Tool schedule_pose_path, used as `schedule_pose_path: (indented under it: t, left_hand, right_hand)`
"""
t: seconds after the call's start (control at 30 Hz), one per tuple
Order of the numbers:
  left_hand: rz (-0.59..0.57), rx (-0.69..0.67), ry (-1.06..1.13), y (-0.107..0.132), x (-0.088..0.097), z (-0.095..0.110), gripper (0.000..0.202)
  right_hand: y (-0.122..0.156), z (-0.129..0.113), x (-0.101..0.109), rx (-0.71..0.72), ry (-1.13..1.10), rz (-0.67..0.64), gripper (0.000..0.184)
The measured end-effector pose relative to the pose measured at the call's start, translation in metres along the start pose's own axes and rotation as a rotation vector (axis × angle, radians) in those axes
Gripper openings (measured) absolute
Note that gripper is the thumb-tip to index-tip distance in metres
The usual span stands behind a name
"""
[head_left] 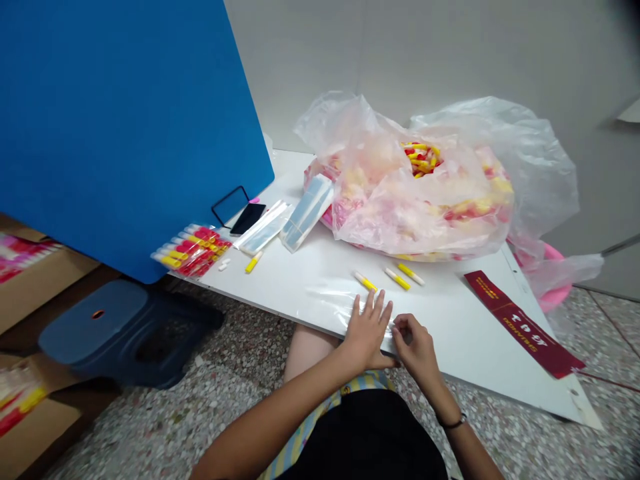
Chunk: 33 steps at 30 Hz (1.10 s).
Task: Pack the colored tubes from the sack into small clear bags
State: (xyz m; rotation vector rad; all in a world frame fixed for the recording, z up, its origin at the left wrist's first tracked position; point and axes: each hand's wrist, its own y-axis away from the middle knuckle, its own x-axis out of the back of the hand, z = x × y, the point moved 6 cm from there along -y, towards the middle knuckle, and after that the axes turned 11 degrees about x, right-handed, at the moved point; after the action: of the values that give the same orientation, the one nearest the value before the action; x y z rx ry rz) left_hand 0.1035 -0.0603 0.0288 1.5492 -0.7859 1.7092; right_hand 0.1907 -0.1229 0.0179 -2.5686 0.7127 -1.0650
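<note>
My left hand (367, 328) lies flat with fingers spread on a clear plastic sleeve (334, 298) at the near edge of a white board (470, 327). My right hand (416, 345) is beside it, fingers curled in a pinch at the sleeve's right end. Three loose yellow-and-white pens (395, 276) lie just beyond my hands. Further back sits a large clear bag (425, 193) full of red and yellow pens.
A stack of filled pen packs (193, 250), empty clear sleeves (287, 220) and a black phone (247, 218) lie at the board's left. A blue panel (120, 120), dark stool (120, 327), cardboard boxes (35, 280), a red paper strip (523, 323) and a pink basin (555, 293) surround it.
</note>
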Motion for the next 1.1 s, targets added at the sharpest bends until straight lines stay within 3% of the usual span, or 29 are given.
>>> schedule_pose_path:
  t: [0.23, 0.33, 0.5, 0.6, 0.73, 0.87, 0.97, 1.1]
  left_hand:
    - [-0.013, 0.026, -0.179, -0.002, -0.004, 0.003, 0.12]
    - [-0.03, -0.044, -0.118, -0.003, -0.002, 0.001, 0.123]
    - [-0.104, -0.173, 0.014, 0.0, 0.0, -0.014, 0.108]
    - [-0.083, -0.085, 0.062, 0.002, -0.002, -0.02, 0.104]
    - [-0.098, 0.066, 0.187, 0.007, -0.001, -0.025, 0.113]
    - [-0.121, 0.124, 0.259, 0.01, 0.014, -0.033, 0.118]
    - [-0.066, 0.119, 0.28, 0.008, 0.023, -0.039, 0.116]
    - [0.048, 0.124, 0.305, 0.002, 0.019, -0.04, 0.112]
  right_hand:
    - [0.001, -0.012, -0.007, 0.078, 0.052, 0.049, 0.01]
    - [0.003, -0.013, -0.006, 0.088, 0.066, 0.039, 0.011]
    - [0.001, -0.017, -0.007, 0.136, 0.14, 0.024, 0.009]
    - [-0.016, -0.008, 0.0, 0.141, 0.124, 0.024, 0.009]
    - [-0.062, 0.017, 0.017, 0.223, 0.218, 0.057, 0.015]
    - [-0.097, 0.04, 0.011, 0.262, 0.342, -0.024, 0.02]
    - [-0.1, 0.048, 0.005, 0.185, 0.221, -0.059, 0.031]
    - [-0.08, 0.05, 0.011, -0.089, -0.177, -0.087, 0.051]
